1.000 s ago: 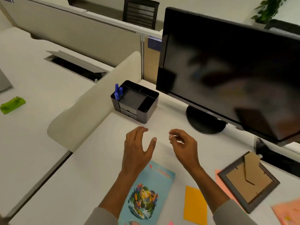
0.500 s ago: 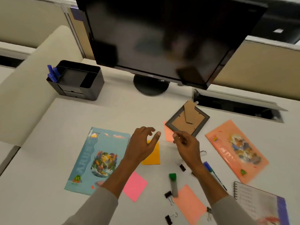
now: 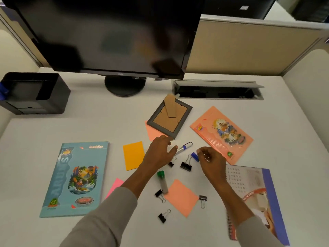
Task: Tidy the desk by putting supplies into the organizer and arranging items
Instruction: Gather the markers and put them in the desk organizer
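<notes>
A black desk organizer (image 3: 35, 93) stands at the far left with blue pens (image 3: 3, 91) in its left slot. My left hand (image 3: 159, 154) hovers open at the desk's middle, its thumb just beside a white-and-blue pen (image 3: 184, 147). My right hand (image 3: 211, 160) has its fingers curled in, its fingertips right next to a loose blue cap (image 3: 195, 156) that lies on the desk. Several black binder clips, one of them (image 3: 186, 165) between my hands, and a green-capped tube (image 3: 162, 180) lie near my wrists. Sticky notes are scattered around, orange (image 3: 133, 155) and salmon (image 3: 181, 196).
A monitor (image 3: 110, 32) stands at the back. A picture frame (image 3: 169, 120) lies face down beyond my hands. A blue booklet (image 3: 76, 179) lies left, an orange booklet (image 3: 222, 134) right, a spiral notebook (image 3: 252, 198) near right. An open cable slot (image 3: 217, 91) sits behind.
The view has swung right and down from the organizer to the scattered supplies. Both hands have moved over the pen, the cap and the clips, keeping the same poses.
</notes>
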The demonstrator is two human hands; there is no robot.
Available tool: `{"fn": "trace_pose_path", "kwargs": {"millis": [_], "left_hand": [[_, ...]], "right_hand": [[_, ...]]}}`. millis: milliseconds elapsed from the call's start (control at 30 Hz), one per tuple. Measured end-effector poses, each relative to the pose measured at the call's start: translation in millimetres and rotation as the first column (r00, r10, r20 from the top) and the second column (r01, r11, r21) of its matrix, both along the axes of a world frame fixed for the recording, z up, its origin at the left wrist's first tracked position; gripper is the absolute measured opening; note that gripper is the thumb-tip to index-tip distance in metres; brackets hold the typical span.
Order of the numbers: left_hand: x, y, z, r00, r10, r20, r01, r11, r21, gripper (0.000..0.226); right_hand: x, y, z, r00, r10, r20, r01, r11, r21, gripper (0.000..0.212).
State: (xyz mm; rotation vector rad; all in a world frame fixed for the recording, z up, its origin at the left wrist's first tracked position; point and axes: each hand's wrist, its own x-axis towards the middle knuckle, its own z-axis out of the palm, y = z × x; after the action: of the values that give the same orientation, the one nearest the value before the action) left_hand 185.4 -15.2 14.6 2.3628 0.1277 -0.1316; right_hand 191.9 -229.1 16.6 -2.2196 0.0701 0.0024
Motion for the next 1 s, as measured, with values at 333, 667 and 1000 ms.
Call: {"fn": "trace_pose_path", "kwargs": {"millis": [333, 667, 1000], "left_hand": [[16.4, -37.7, -12.8, 0.990, -0.075, -0.118, 0.094, 0.982, 0.162, 0.054], [17.2, -48.2, -22.4, 0.995, -0.036, -0.088, 0.065, 0.934, 0.352, 0.028], [12.5, -38.5, -12.8, 1.000, -0.013, -0.025, 0.017, 0.980, 0.198, 0.027]], "right_hand": [[-11.7, -25.4, -23.4, 0.993, 0.055, -0.106, -0.073, 0.982, -0.173, 0.030], [-9.4, -20.2, -28.4, 0.984, 0.121, -0.132, -0.160, 0.926, -0.343, 0.034], [-2.8, -12.0, -24.8, 0.983, 0.142, -0.120, -0.177, 0.912, -0.371, 0.021]]}}
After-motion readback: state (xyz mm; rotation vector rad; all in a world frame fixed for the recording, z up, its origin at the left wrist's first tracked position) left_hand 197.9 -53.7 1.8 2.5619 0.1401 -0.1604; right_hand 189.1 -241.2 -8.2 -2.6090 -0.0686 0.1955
